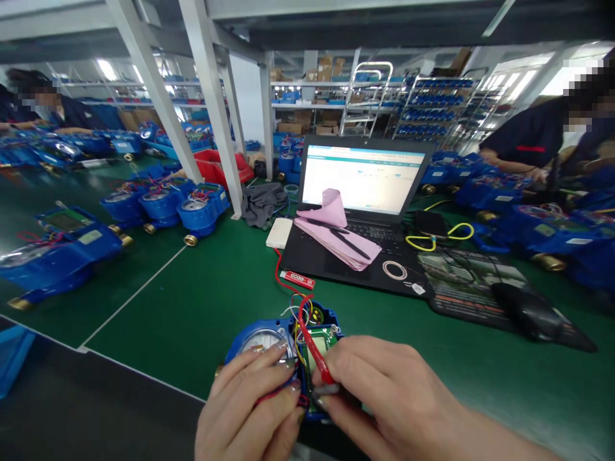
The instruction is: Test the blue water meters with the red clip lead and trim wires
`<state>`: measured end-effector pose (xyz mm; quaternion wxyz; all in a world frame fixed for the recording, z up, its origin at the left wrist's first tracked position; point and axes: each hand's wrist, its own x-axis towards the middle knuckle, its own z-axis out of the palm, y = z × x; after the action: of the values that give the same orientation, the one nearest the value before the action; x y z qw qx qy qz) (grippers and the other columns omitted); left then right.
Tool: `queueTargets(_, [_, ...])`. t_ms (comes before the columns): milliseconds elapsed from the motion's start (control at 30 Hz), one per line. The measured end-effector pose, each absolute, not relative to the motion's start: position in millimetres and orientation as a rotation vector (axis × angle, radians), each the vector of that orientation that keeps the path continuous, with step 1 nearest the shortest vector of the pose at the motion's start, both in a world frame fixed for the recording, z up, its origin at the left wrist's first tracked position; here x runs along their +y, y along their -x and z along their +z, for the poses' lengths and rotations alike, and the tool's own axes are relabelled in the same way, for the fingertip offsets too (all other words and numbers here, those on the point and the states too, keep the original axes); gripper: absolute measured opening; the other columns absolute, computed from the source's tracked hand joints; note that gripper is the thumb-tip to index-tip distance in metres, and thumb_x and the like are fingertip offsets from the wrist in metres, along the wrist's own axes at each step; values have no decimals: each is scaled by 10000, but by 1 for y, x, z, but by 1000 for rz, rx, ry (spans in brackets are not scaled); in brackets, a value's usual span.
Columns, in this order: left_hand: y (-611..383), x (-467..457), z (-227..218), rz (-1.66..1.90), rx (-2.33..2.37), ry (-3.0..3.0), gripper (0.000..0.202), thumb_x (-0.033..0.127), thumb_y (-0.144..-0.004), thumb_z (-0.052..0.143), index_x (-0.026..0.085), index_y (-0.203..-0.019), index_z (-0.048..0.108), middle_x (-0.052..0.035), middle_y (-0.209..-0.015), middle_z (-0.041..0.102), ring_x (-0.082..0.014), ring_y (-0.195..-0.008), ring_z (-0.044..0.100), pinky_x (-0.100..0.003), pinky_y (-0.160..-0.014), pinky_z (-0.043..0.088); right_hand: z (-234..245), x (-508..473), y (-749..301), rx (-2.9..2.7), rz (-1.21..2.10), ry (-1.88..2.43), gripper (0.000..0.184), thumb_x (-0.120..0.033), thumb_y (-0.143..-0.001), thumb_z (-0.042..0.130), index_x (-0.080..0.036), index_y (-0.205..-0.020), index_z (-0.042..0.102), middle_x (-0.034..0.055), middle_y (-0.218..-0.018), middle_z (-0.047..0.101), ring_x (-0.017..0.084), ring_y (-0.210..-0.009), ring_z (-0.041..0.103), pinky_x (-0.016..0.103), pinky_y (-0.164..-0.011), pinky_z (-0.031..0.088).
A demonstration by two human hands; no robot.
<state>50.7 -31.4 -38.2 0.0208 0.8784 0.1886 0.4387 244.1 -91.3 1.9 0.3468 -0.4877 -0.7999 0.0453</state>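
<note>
At six o'clock on the green tabletop sits the blue meter. Its lid is off and its wires hang loose, so the work looks half done. The left hand, at seven o'clock, curls round the meter. The right hand, at five o'clock, pinches the red wire.

The blue meter is laid flat, housing open, at the near edge of the worktop. A round dial is set beside the exposed green circuit board, which is crossed by a red wire.
</note>
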Motion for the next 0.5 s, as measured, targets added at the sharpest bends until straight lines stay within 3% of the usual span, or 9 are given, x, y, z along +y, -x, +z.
queueTargets(233, [-52, -29, -35, 1405, 599, -2791, 106, 152, -853, 575, 214, -811, 650, -5, -817, 720, -181, -864, 700, -293, -806, 590, -3, -87, -247, -2106, 119, 1194, 160, -71, -859, 446, -179, -781, 535, 20, -692, 607, 126, -593, 535, 217, -542, 425])
queueTargets(500, [-52, -26, -32, 1421, 564, -2817, 107, 152, -848, 576, 209, -793, 647, -6, -795, 720, -173, -832, 706, -272, -816, 584, -3, -87, -246, -2093, 110, 1190, 171, -52, -841, 441, -182, -757, 514, 10, -673, 583, 121, -568, 504, 212, -512, 401])
